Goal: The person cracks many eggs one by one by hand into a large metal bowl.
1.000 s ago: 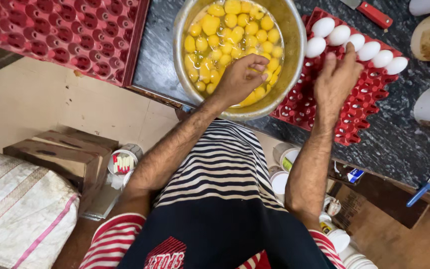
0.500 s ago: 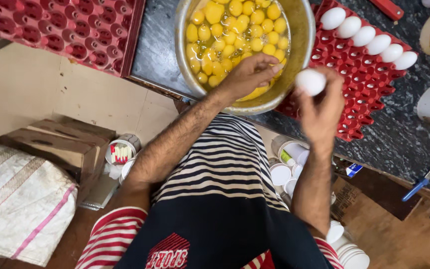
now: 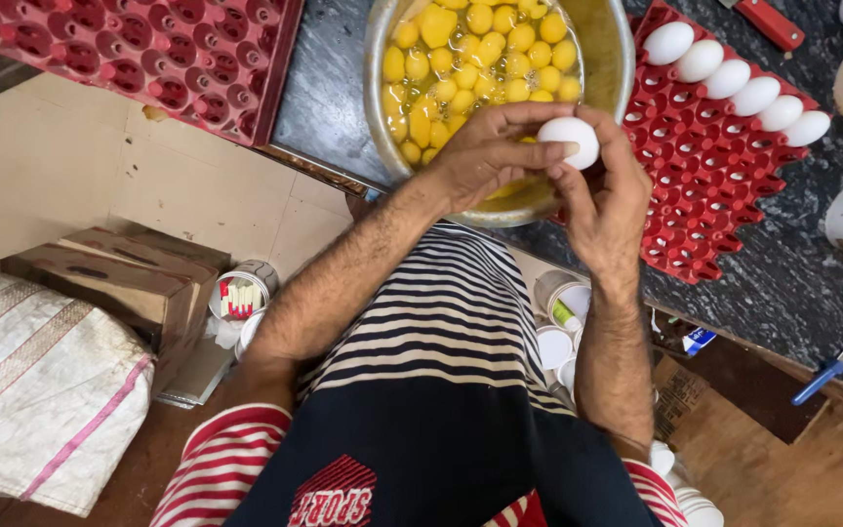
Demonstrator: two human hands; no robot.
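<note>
White egg (image 3: 569,141), light, brittle and smooth, sits pinched between my left hand (image 3: 485,156) and right hand (image 3: 605,200) at the steel bowl's (image 3: 609,68) 5 o'clock rim; I'd grip its ends gently.

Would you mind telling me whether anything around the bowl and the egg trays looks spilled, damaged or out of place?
Nothing stands out. Both hands hold a whole white egg over the near rim of the metal bowl, which is full of yolks. Six more white eggs sit in a row on the red tray. No spill shows on the dark counter.
</note>
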